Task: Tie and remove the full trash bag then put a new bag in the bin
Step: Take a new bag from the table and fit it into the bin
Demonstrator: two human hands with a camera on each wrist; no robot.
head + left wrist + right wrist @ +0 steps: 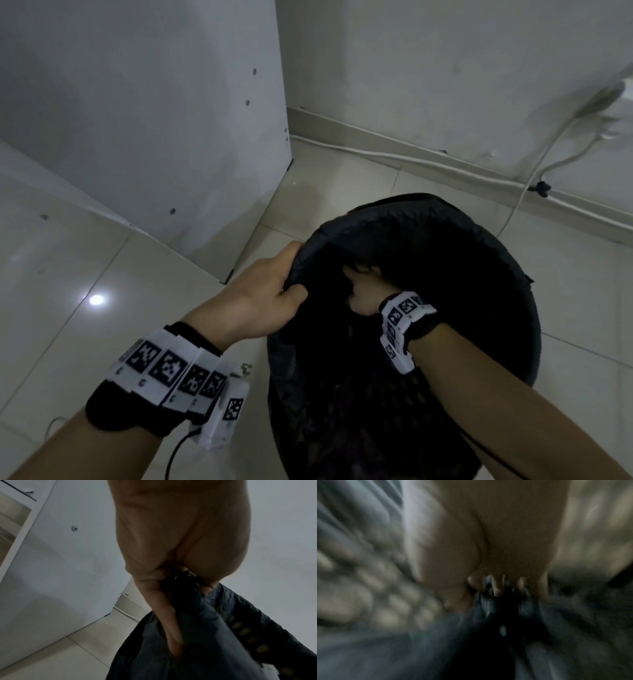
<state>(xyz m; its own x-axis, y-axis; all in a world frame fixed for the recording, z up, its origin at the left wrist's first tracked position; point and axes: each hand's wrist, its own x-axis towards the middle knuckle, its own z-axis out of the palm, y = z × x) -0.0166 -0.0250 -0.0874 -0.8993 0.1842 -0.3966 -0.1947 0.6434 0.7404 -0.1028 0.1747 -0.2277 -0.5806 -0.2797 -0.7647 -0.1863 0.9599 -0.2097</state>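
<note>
A black mesh bin (507,342) stands on the floor, lined with a black trash bag (428,246) whose edge folds over the rim. My left hand (274,287) grips the bag's edge at the rim's left side, thumb and fingers curled round the plastic (193,601). My right hand (366,291) reaches down inside the bin and its fingers clutch a bunch of the bag (498,599); that wrist view is badly blurred. The bin's inside is too dark to show its contents.
A white cabinet panel (154,120) stands close on the left. The wall and baseboard (411,144) run behind the bin, with a white cable (534,171) trailing along them. Pale floor tiles (85,274) lie to the left and front.
</note>
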